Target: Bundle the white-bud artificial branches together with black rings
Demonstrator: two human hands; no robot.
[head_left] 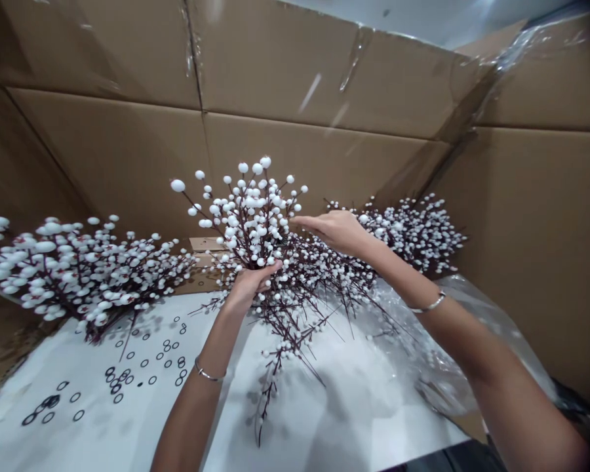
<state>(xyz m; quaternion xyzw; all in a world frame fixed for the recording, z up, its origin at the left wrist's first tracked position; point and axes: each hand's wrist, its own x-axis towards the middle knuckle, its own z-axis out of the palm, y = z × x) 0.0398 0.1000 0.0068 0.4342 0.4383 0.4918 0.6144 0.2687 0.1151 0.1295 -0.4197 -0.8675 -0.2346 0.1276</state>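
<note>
In the head view, my left hand (252, 286) is wrapped round the lower stems of an upright bunch of white berry branches (248, 219), with dark reddish stems and round white berries fanning out at the top. My right hand (338, 231) reaches in from the right, its fingers stretched out flat toward the bunch. The fingertips are at the bunch's right edge; whether they touch a berry I cannot tell. Below and behind the hands lies a loose pile of similar berry branches (319, 275), their thin stems pointing forward over the white table surface (344, 419).
A gathered heap of berry branches (93, 269) lies at the left. Several small black rings (122, 377) are scattered on the table's left part. Clear plastic wrap (437, 354) is at the right. Tall cardboard walls (324, 85) close off the back and sides.
</note>
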